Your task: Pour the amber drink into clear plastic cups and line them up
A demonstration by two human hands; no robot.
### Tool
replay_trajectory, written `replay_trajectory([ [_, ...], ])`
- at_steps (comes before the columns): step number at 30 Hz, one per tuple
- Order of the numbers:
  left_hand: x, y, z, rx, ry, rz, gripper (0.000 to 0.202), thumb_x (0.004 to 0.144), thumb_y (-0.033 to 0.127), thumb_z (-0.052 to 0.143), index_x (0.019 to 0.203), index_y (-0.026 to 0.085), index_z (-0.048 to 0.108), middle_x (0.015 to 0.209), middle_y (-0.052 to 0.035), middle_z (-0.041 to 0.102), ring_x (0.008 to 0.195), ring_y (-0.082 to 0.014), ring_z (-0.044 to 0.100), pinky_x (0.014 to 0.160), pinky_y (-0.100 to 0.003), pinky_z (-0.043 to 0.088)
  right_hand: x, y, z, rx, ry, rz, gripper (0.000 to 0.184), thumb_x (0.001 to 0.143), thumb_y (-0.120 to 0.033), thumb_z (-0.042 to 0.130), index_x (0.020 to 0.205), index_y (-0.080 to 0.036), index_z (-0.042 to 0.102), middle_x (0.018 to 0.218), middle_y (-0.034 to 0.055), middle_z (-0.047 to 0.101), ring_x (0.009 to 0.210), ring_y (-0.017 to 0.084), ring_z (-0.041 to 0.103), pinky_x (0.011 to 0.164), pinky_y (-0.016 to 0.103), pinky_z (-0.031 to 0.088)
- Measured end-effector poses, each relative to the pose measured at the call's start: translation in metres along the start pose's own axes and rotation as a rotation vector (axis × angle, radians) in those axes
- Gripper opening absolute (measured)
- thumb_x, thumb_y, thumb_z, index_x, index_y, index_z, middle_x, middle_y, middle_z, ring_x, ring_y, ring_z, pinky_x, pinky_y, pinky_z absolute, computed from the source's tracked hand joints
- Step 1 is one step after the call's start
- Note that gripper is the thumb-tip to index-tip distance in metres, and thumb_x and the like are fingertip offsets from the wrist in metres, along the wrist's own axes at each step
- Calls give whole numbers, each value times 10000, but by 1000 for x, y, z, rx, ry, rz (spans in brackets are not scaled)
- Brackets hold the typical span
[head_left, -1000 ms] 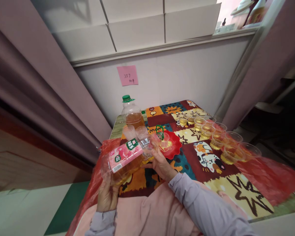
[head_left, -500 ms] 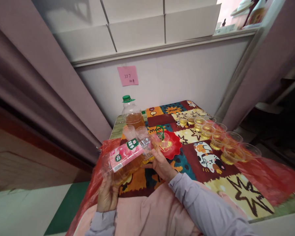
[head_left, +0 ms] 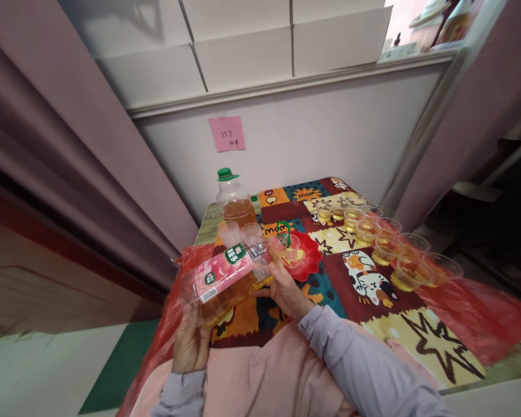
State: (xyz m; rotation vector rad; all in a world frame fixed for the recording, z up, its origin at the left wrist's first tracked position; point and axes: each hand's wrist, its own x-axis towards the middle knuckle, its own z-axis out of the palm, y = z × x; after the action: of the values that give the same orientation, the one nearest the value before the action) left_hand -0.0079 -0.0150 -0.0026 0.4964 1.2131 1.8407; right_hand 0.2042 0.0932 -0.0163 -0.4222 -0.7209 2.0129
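Observation:
A big clear plastic juice bottle (head_left: 223,275) with a pink label and amber liquid lies tilted in both hands, its neck pointing up and right. My left hand (head_left: 191,341) is closed under the bottle's base end. Near the neck, my right hand (head_left: 286,289) is closed on the bottle's lower side. The mouth is over the red scalloped plate (head_left: 310,266), close to a clear plastic cup (head_left: 293,248). A green handle ring (head_left: 283,231) loops at the neck. Whether liquid is flowing out, I cannot make out.
A second bottle (head_left: 238,211) with a green cap stands behind, two stacks of clear cups (head_left: 250,233) in front of it. Several cups of yellow liquid (head_left: 368,230) line the right side of the patterned mat (head_left: 330,301). Red plastic film (head_left: 473,313) hangs over the table's sides.
Hardly anything differs. Both hands keep the bottle at about the same tilt, and the view has shifted very slightly.

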Motion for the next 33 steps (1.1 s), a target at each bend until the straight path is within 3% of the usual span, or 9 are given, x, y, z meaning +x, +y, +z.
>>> replay_trajectory([
  [5, -2, 1, 2, -27, 39, -41, 626, 844, 416, 905, 1428, 284, 719, 1588, -60, 661, 1525, -432, 531, 1086, -489, 635, 0, 1, 0, -15, 4, 1, 836, 964, -589, 774, 1652, -414, 332, 1439, 54, 748, 1051, 226, 810, 761, 387, 706],
  [10, 2, -4, -6, -43, 43, -40, 511, 845, 397, 909, 1318, 268, 768, 1452, -52, 756, 1555, -425, 488, 1141, -481, 591, -1, 0, 2, -13, 2, -6, 878, 953, -596, 790, 1668, -428, 309, 1417, 46, 758, 1021, 223, 805, 773, 401, 708],
  [16, -1, 2, 0, -48, 28, -60, 465, 859, 389, 904, 1288, 266, 776, 1582, -25, 667, 1614, -424, 388, 1161, -451, 567, -2, -2, 3, -11, 9, 1, 818, 955, -581, 792, 1632, -422, 360, 1417, 35, 756, 1068, 229, 798, 776, 394, 711],
  [19, -3, 5, 6, -47, 10, -28, 521, 830, 373, 930, 1315, 273, 767, 1626, -27, 627, 1609, -429, 398, 1152, -464, 577, -2, -1, 2, -10, 3, 10, 829, 959, -588, 789, 1636, -421, 339, 1420, 34, 758, 1058, 219, 804, 774, 374, 705],
  [24, -3, 4, 6, -59, 41, -41, 616, 798, 366, 949, 1369, 237, 757, 1652, -105, 595, 1632, -452, 342, 1097, -495, 617, -1, 0, 1, -10, -7, -2, 814, 962, -589, 786, 1626, -415, 348, 1444, 35, 739, 1078, 219, 796, 761, 367, 702],
  [33, -4, 5, 8, -16, 25, -14, 800, 792, 403, 956, 1527, 291, 662, 1734, -86, 495, 1606, -457, 404, 1102, -519, 622, 0, 0, 0, -11, -6, 0, 812, 965, -584, 781, 1628, -405, 348, 1425, 40, 748, 1104, 235, 795, 759, 363, 703],
])
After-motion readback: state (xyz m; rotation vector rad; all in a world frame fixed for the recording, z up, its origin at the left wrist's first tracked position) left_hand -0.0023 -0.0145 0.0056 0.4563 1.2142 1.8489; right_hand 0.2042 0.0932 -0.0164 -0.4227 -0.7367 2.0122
